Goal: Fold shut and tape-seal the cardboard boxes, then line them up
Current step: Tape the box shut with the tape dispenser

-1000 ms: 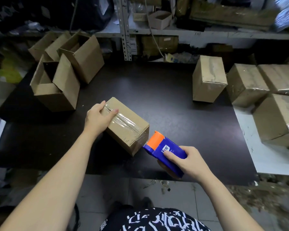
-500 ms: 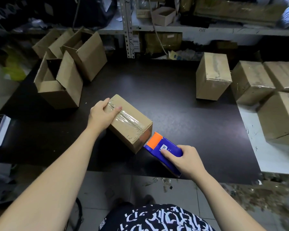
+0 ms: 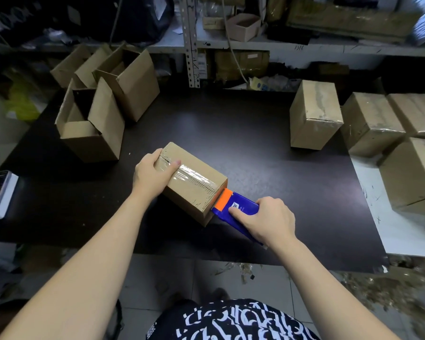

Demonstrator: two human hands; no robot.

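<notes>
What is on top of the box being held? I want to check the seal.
A strip of clear tape runs along the top seam of the box. The left hand covers its far end. The contents are hidden.

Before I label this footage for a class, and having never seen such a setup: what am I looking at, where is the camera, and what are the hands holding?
No machine here: a person wears a camera on the head, looking down at their own two bare hands. The left hand steadies a closed cardboard box with clear tape along its top, on a dark table. The right hand grips a blue and orange tape dispenser pressed to the box's near end. Open boxes sit far left; taped boxes stand at right.
</notes>
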